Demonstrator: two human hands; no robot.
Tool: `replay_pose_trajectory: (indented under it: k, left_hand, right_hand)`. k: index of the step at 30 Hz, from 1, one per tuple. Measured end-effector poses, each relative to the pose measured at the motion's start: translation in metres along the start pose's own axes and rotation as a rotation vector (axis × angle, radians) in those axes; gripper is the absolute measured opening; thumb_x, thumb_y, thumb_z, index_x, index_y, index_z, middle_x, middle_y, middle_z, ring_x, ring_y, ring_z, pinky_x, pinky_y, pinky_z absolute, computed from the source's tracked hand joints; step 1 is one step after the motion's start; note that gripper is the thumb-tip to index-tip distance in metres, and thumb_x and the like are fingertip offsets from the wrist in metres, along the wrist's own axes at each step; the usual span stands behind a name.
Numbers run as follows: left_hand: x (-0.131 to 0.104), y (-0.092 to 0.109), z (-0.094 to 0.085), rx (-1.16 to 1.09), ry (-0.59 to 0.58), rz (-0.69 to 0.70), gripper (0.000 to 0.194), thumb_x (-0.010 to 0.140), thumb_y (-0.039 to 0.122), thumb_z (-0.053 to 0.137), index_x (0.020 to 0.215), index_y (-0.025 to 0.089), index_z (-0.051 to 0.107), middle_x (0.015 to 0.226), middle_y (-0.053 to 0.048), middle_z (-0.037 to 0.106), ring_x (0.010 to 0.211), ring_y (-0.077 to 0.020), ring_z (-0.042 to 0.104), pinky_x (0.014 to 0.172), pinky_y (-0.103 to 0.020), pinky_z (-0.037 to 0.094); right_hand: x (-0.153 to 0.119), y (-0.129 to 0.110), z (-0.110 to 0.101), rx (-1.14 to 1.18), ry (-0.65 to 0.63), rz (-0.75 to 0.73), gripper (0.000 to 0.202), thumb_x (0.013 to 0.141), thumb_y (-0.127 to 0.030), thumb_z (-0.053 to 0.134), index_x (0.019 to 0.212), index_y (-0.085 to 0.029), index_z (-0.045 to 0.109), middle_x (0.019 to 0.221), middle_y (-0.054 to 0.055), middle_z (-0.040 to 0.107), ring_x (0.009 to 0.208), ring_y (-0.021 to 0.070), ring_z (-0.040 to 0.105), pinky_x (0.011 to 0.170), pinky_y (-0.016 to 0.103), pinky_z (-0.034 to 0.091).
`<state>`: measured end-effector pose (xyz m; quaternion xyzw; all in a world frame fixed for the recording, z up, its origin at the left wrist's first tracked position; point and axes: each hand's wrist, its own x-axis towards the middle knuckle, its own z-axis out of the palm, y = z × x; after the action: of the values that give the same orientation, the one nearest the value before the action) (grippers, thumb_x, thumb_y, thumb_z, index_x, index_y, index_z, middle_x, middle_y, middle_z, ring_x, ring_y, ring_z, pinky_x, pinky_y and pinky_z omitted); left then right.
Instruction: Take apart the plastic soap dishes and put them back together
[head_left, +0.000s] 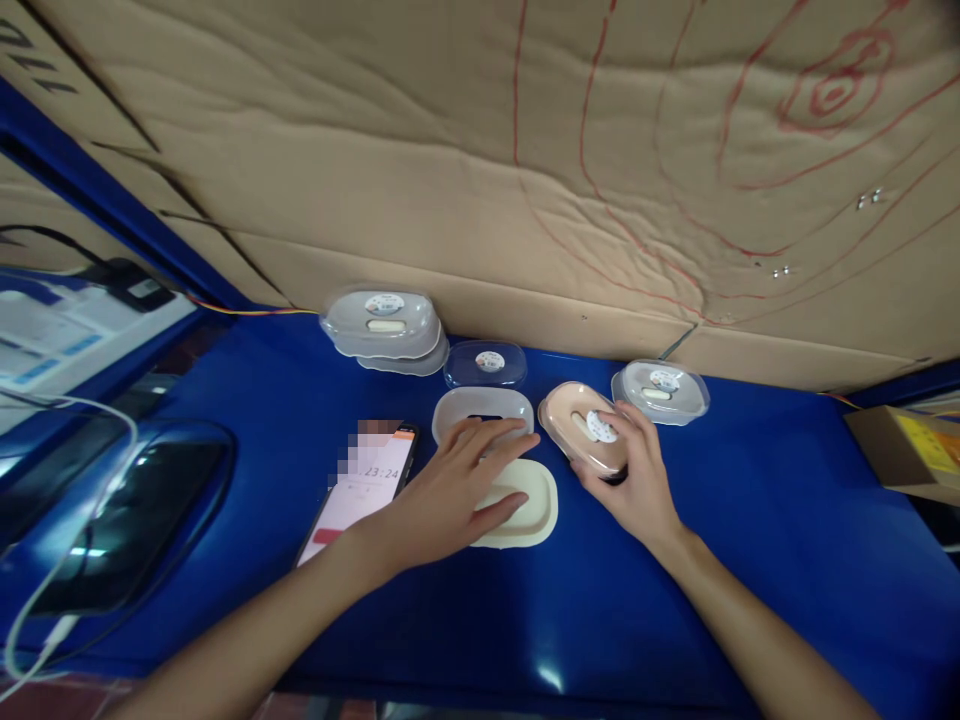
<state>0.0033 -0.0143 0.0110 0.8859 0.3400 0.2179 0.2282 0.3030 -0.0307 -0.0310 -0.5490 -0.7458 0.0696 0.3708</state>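
My right hand (634,475) grips a peach oval plastic box (564,408) with a clear lid and a round white label, its thumb at the near side and fingers over the label end. The box is tilted at an angle to the table edge. My left hand (469,485) is spread, palm down, above a cream oval tray-like piece (541,505), partly covering it. Behind its fingertips stands a whitish translucent oval frame or tub (448,402). Whether the left fingers touch either piece I cannot tell. A clear lid (457,372) with a round label lies just behind.
Stacked translucent oval boxes (345,325) stand at the back left, another (686,400) at the back right. A phone (364,490) showing a timer lies left of my hand. A dark device with cables (97,530) is further left. A cardboard wall (480,230) bounds the blue table (750,520).
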Motion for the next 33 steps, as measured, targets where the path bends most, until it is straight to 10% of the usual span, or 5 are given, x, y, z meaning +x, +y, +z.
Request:
replay_pose_trajectory:
  k: [7, 11, 16, 28, 33]
  left_hand:
    - [-0.001, 0.008, 0.002, -0.667, 0.006, -0.253, 0.113, 0.085, 0.041, 0.092, 0.171, 0.032, 0.019, 0.175, -0.015, 0.037, 0.157, -0.0373, 0.045, 0.131, -0.056, 0.036]
    - [-0.002, 0.01, 0.009, -0.989, -0.006, -0.172, 0.109, 0.082, 0.045, 0.094, 0.167, 0.03, 0.027, 0.171, -0.017, 0.044, 0.156, -0.0382, 0.047, 0.129, -0.055, 0.037]
    - [-0.003, -0.001, 0.018, -0.989, 0.083, -0.217, 0.108, 0.08, 0.044, 0.094, 0.165, 0.03, 0.03, 0.17, -0.018, 0.042, 0.155, -0.0406, 0.047, 0.128, -0.055, 0.038]
    - [-0.008, -0.029, 0.062, -0.841, -0.007, -0.311, 0.124, 0.06, 0.04, 0.1, 0.166, 0.032, 0.036, 0.167, -0.017, 0.05, 0.15, -0.0466, 0.051, 0.128, -0.059, 0.039]
    - [-0.007, -0.012, 0.028, -0.892, -0.022, -0.366, 0.116, 0.07, 0.044, 0.096, 0.167, 0.029, 0.034, 0.171, -0.018, 0.043, 0.155, -0.0442, 0.045, 0.131, -0.06, 0.032]
  right_hand:
    - [-0.017, -0.014, -0.007, 0.181, 0.053, -0.311, 0.07, 0.087, -0.042, 0.083, 0.148, -0.028, 0.053, 0.155, 0.016, 0.048, 0.145, 0.0376, 0.056, 0.117, 0.054, 0.054]
    - [-0.032, -0.019, 0.0, 0.269, 0.011, -0.401, 0.076, 0.094, -0.066, 0.073, 0.154, -0.026, 0.049, 0.16, 0.017, 0.041, 0.149, 0.0374, 0.053, 0.118, 0.051, 0.054]
    - [-0.023, -0.008, 0.003, 0.328, 0.097, -0.219, 0.09, 0.091, -0.088, 0.056, 0.158, -0.029, 0.044, 0.163, 0.018, 0.041, 0.152, 0.0419, 0.049, 0.117, 0.062, 0.052]
    - [0.04, 0.037, 0.026, -0.032, -0.002, 0.04, 0.053, 0.098, -0.038, 0.071, 0.145, -0.028, 0.05, 0.162, 0.017, 0.048, 0.152, 0.037, 0.05, 0.122, 0.062, 0.046]
    - [0.049, 0.04, 0.043, -0.032, -0.038, 0.051, 0.051, 0.099, -0.042, 0.069, 0.146, -0.027, 0.055, 0.162, 0.018, 0.051, 0.151, 0.0383, 0.051, 0.12, 0.063, 0.048]
